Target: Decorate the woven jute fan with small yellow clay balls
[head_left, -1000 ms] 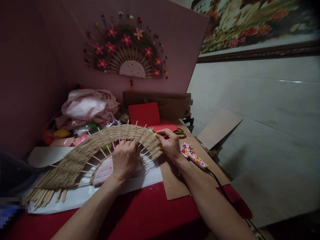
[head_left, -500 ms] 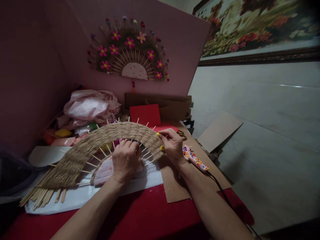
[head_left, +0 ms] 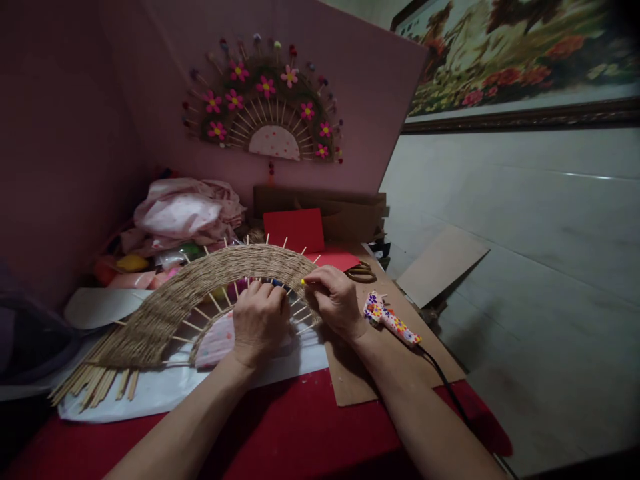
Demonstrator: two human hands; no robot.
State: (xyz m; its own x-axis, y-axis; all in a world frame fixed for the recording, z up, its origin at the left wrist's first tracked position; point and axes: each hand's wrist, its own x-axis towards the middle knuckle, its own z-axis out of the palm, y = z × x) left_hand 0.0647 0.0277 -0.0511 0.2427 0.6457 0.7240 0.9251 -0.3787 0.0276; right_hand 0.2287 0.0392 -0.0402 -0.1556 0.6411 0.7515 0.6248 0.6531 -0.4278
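A half-round fan of woven brown cord on thin sticks [head_left: 165, 310] lies across the table, with a pale patterned cloth half-circle [head_left: 216, 341] at its centre. My left hand [head_left: 260, 321] is closed over the inner sticks at the fan's middle, knuckles up; its fingertips are hidden. Between the thumb and finger of my right hand [head_left: 336, 301] is a small yellow piece [head_left: 303, 282], too small to identify. That hand is at the right end of the woven band, covering part of it.
A flower-patterned glue gun [head_left: 393, 321] with a black cord rests on a cardboard sheet [head_left: 353, 383], near scissors [head_left: 361, 272]. Red card [head_left: 294, 230] stands behind. Bundled pink cloth [head_left: 187, 210] and loose sticks [head_left: 100, 387] are at left. A flowered fan [head_left: 265, 100] hangs on the wall.
My right hand has moved left, bringing the yellow piece over the woven band. The left hand stays closed on the fan. The whole view has shifted slightly.
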